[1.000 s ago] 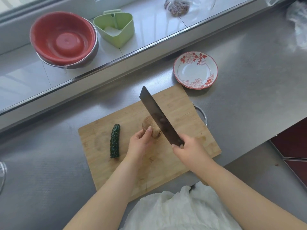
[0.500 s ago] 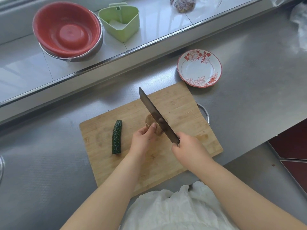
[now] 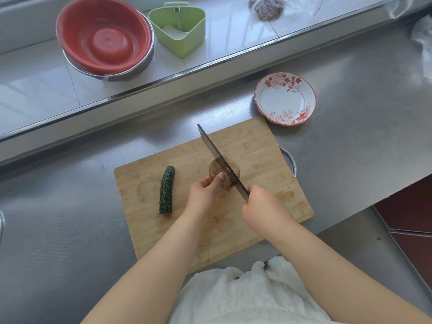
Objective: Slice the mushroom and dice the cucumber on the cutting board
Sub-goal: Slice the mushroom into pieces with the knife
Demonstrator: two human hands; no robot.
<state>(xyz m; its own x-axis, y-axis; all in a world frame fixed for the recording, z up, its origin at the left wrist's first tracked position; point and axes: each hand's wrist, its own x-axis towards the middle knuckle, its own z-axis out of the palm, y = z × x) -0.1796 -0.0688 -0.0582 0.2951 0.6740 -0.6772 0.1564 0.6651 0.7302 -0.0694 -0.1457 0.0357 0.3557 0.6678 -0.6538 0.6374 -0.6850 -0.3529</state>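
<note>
Head view shows me the mushroom (image 3: 225, 174) near the middle of the cutting board (image 3: 252, 146), which lies on the steel surface (image 3: 350, 141). My left hand (image 3: 205, 193) pinches the mushroom's near side with curled fingers, while my right hand (image 3: 261, 206) has its grip wrapped tight round the handle of the knife (image 3: 221, 160), whose dark blade lies across the mushroom's top, pointing far and left. Left of the mushroom, apart from it, the cucumber (image 3: 167, 190) lies on the board. Beyond the board's far right corner sits a red-flowered dish (image 3: 285, 98). On the far ledge stand a red bowl (image 3: 102, 38) and a green container (image 3: 177, 29).
</note>
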